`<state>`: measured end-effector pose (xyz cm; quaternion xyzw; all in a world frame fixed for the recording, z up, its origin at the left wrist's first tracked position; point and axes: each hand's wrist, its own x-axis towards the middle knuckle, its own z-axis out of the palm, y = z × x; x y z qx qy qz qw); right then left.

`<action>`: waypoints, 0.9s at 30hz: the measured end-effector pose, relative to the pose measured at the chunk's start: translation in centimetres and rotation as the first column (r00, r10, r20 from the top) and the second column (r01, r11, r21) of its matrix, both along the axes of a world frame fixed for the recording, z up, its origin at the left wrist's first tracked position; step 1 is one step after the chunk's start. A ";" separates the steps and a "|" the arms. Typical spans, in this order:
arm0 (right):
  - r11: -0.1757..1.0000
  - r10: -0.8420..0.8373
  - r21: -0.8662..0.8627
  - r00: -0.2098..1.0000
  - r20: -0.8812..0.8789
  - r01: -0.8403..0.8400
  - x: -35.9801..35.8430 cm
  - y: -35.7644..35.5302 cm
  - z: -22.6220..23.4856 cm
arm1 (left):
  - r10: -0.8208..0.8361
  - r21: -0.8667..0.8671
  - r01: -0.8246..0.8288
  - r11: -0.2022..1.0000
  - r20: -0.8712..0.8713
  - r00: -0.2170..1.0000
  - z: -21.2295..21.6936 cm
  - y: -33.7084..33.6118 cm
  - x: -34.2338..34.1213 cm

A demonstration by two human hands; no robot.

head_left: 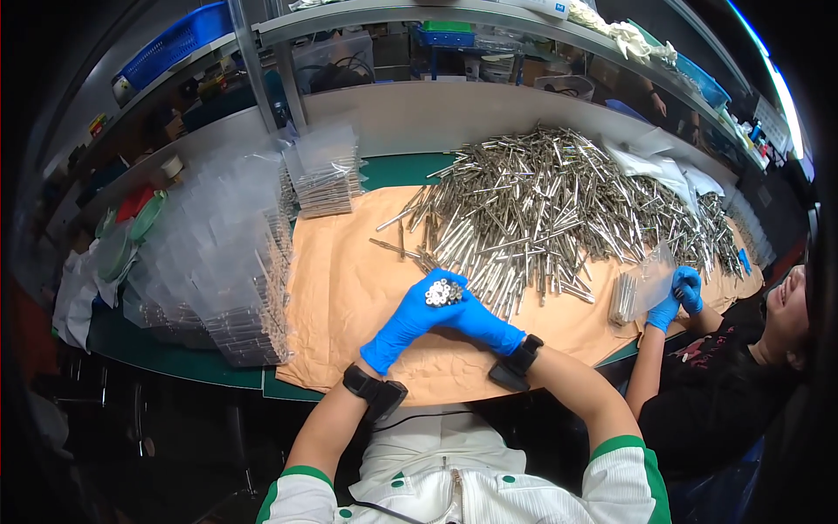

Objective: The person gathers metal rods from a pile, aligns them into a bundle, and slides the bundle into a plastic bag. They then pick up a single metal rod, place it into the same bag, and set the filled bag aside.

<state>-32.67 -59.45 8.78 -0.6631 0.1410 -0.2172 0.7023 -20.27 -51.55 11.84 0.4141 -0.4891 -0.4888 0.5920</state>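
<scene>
You get a bright, evenly lit middle: the tan paper [349,297] and the pile of metal rods [559,205] are clear and sharp, and the rods throw many small white glints. A light strip [781,96] at the upper right of the frame is blown out to pure white. Your shadows are soft and short. The corners and both side edges fall into black, as the fisheye rim cuts in. Straight lines bend near the rim, so the shelf [489,16] along the top curves like an arch. The lower left of the frame is dim, and detail there is lost.
</scene>
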 end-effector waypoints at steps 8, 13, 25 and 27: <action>1.000 -0.021 0.016 0.999 -0.026 0.022 0.3 0.8 1.8 | -0.128 0.044 0.128 0.991 -0.022 0.992 2.2 0.4 0.9; 0.998 0.055 0.011 0.998 -0.002 -0.055 0.1 0.4 2.6 | -0.176 0.014 0.176 0.984 0.016 0.984 2.5 0.4 1.8; 0.998 0.052 -0.040 0.990 -0.129 -0.057 0.1 0.3 3.3 | -0.198 0.027 0.199 0.980 -0.044 0.979 2.3 0.4 2.3; 0.992 0.112 -0.042 0.978 -0.178 -0.122 -0.1 -0.5 3.6 | -0.204 0.075 0.206 0.976 -0.036 0.978 2.7 0.5 2.4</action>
